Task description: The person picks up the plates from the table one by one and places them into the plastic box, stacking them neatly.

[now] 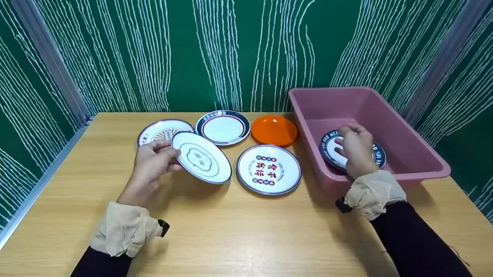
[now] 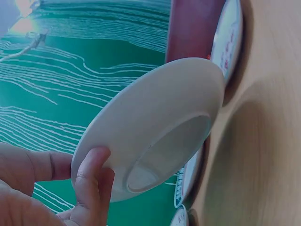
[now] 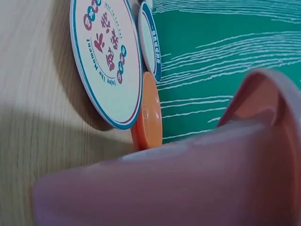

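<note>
My left hand (image 1: 155, 161) pinches the rim of a white plate (image 1: 202, 158) with a dark edge line and a faint printed mark. The plate is tilted above the table, and the left wrist view shows its plain underside (image 2: 155, 122) and foot ring. My right hand (image 1: 357, 148) is inside the pink basin (image 1: 422, 172), its fingers loosely bent over a plate with a dark lettered rim (image 1: 328, 151). The hand covers part of that plate. In the right wrist view, the basin's wall (image 3: 188, 188) fills the lower part and the hand is hidden.
Behind the held plate lies a white plate with a striped print (image 1: 160, 127). Beside it are a dark-banded plate (image 1: 223, 128) and an orange dish (image 1: 274, 130). A plate with red characters (image 1: 269, 169) sits left of the basin. A green wall (image 1: 254, 45) closes the table's back.
</note>
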Motion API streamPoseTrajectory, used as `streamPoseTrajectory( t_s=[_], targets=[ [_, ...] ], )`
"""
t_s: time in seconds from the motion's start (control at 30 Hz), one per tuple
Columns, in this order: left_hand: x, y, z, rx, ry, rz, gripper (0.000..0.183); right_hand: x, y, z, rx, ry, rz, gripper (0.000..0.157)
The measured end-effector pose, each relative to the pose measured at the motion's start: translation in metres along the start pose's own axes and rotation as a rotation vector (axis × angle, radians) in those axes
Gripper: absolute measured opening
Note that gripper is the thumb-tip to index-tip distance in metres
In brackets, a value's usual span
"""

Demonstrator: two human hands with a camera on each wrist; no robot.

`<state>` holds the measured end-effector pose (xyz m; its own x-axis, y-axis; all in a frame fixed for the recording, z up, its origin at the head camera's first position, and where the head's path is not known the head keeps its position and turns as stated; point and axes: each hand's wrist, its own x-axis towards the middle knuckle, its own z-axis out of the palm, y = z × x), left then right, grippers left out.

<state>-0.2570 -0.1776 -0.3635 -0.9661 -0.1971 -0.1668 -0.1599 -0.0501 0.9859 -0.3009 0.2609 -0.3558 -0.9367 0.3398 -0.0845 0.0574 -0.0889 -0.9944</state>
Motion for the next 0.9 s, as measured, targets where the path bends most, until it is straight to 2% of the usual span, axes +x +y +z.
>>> streamPoseTrajectory(
  t_s=[0.07,0.17,0.37,0.47,0.7,0.9],
  targets=[
    [-0.003,0.003,-0.001,-0.012,0.003,-0.005,0.045,-0.003,-0.001,0.005,-0.033,-0.034,-0.047,0.012],
    [-0.008,0.009,-0.001,-0.030,0.005,-0.003,0.047,-0.010,-0.006,0.012,-0.050,-0.065,-0.088,0.010],
    [-0.015,0.018,0.001,-0.103,0.024,0.013,0.047,-0.030,-0.020,0.030,0.046,-0.152,-0.051,0.022],
    [-0.019,0.020,0.002,-0.153,0.038,0.024,0.045,-0.037,-0.024,0.039,0.055,-0.181,-0.056,0.026],
    [-0.025,0.025,0.006,-0.303,0.016,0.045,0.048,-0.043,-0.026,0.060,0.176,-0.249,-0.078,0.023],
    [-0.036,0.025,0.018,-0.401,-0.008,0.031,0.051,-0.049,-0.022,0.075,0.201,-0.325,-0.054,0.022]
  ],
)
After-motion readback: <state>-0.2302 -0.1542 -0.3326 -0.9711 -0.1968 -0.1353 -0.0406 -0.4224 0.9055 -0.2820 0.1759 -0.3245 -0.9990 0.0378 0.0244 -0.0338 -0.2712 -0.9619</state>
